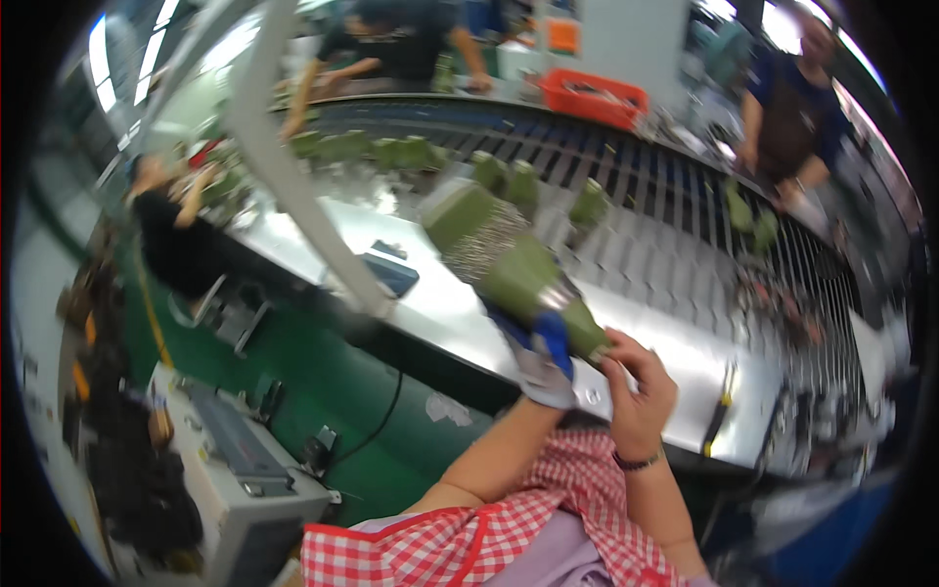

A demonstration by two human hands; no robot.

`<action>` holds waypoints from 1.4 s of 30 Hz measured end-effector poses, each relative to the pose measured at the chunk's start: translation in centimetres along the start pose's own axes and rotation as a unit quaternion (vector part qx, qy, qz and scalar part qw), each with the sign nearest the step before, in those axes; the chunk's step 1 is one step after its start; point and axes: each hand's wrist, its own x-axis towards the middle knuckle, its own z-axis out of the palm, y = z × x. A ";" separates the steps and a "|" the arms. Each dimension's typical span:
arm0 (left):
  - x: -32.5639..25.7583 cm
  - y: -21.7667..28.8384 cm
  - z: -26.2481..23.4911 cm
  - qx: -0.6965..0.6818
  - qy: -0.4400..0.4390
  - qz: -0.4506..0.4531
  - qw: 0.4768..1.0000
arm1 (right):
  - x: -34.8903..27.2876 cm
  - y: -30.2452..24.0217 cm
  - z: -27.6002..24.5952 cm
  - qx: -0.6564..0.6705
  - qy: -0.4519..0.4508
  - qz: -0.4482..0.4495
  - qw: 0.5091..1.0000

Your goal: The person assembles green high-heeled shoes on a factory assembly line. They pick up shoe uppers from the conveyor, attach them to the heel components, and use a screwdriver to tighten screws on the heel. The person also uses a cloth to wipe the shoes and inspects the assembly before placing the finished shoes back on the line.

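A long olive-green boot upper with a speckled grey band slants across the middle of the view, over the near metal edge of the conveyor. My left hand, in a white and blue glove, is closed around its lower part from beneath. The bare fingers of my right hand pinch the narrow green end nearest me. Motion blurs the fine detail of the upper. Beyond it, several similar green pieces stand on the conveyor.
The slatted conveyor runs across the view. On its near metal ledge lie a yellow-handled tool and a blue-grey box. A pale post rises at left. An orange basket sits at the far side, where other people work.
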 end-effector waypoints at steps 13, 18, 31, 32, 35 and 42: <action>-1.6 -0.3 2.9 0.156 -0.076 0.126 0.977 | -0.8 0.4 -1.5 -0.016 0.011 -0.046 0.999; -1.2 0.1 2.1 -0.046 -0.112 0.013 0.993 | -1.0 0.3 -2.0 -0.009 -0.009 -0.004 1.000; -0.3 -1.7 -4.2 0.310 -0.181 0.228 0.905 | -0.7 0.6 -3.0 -0.020 -0.012 0.027 0.999; -0.6 -1.7 -4.6 0.267 -0.175 0.179 0.931 | -0.6 0.4 -3.1 -0.023 -0.022 0.036 0.999; -1.2 -1.6 -5.1 0.132 -0.152 0.026 0.979 | -0.6 0.7 -3.6 -0.005 -0.051 -0.001 0.999; -1.5 -1.2 -1.9 -0.050 -0.265 -0.091 0.959 | -0.8 1.3 -2.7 0.049 0.015 -0.015 0.999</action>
